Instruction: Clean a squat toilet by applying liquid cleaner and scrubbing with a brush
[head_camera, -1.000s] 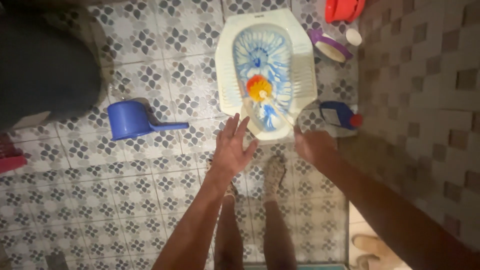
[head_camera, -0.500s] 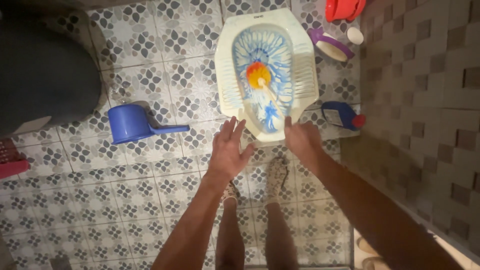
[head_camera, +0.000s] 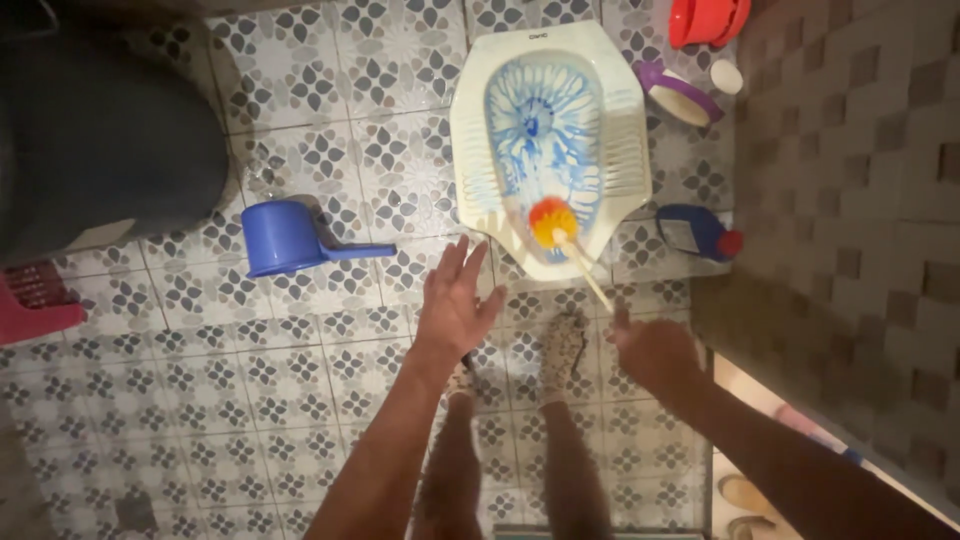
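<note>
Right hand: I see my right hand (head_camera: 655, 350) closed around the near end of the toilet brush (head_camera: 565, 238); gripping it that far back keeps the hand clear of the bowl.
Brush: its pale handle slants from the hand up to the orange and yellow head, which rests at the near end of the squat toilet pan (head_camera: 470, 150), inside the rim, among the blue streaks of cleaner.
Left hand: my left hand (head_camera: 455, 300) hangs free over the tiled floor (head_camera: 300, 370), fingers spread, holding nothing; I judge it is out for balance.
Feet: they stand just short of the pan's near edge.
Bottle: a blue bottle with a red cap (head_camera: 700, 232) lies beside the pan on the right, near the wall.
Scoop: a blue scoop (head_camera: 290, 240) sits on the floor to the left, well apart from the pan.
</note>
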